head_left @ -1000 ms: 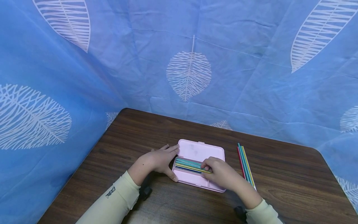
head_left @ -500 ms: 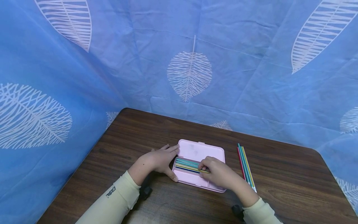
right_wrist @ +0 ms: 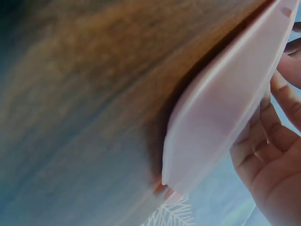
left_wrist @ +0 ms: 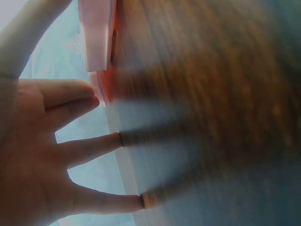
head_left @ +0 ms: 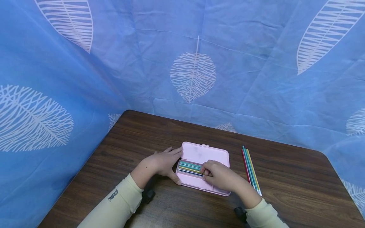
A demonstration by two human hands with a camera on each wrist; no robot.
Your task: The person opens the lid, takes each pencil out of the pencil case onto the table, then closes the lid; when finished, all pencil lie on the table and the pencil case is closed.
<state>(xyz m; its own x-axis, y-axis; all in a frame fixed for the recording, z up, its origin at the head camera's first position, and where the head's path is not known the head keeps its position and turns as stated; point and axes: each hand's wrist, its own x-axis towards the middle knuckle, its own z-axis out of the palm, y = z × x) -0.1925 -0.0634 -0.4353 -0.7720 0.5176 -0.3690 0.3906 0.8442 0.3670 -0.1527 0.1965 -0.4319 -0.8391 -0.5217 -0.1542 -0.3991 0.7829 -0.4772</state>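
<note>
A dark wood-grain worktop [head_left: 137, 136] stands against a blue cloth [head_left: 256, 69] printed with white leaves.

The right hand [head_left: 220, 173] is over the right part of an open pink case [head_left: 196, 183], its fingers curled and its thumb drawn in, pinching a yellow pencil [head_left: 186, 169] near its right end; the knuckles hide part of the grip. That pencil lies lengthwise in the case's rear compartment, running leftward from the fingertips, with teal pencils [head_left: 189, 163] just behind it and a dark pencil [head_left: 188, 172] just in front. The front compartment shows bare pink, below and left of the thumb. In the right wrist view, the case's outer wall stands between the camera and part of the hand.

The left hand [head_left: 165, 162] is at the case's left side, grasping nothing, its fingers straight and spread. Its foremost fingertips touch the left edge of the lid [head_left: 199, 151], which is folded back on the far side, while the thumb reaches the near left corner of the base. The ring and little fingers rest on the wood.

Right of the case, apart from both hands, loose pencils [head_left: 251, 167] in red, teal and yellow lie together. Pale sleeves [head_left: 122, 196] cover both forearms.
</note>
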